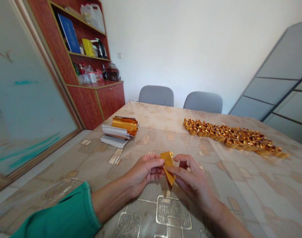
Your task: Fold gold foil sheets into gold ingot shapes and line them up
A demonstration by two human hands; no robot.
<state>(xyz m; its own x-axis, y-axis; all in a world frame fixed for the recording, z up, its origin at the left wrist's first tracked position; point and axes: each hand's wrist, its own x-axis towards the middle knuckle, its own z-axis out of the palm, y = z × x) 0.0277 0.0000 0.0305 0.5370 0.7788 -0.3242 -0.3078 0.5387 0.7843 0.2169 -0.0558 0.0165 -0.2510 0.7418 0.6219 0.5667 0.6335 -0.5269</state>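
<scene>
A folded piece of gold foil paper (168, 161) with a pointed lower end is held up over the near part of the table. My left hand (146, 169) pinches its left edge between thumb and fingers. From the other side, my right hand (194, 177) grips the lower part, one finger lying across the front. Its upper finger is bent and stands slightly off the paper. The underside of the paper and some of my right fingertips are hidden. Further off to the left lies a stack of gold and white paper sheets (125, 123), curled over.
A long cluster of folded gold foil pieces (222, 132) spreads along the table's right side. The table (151, 138) has a patterned cover. Two grey chairs (156, 95) stand behind its far edge. A red-brown cabinet (111, 99) with shelved items is at the back left.
</scene>
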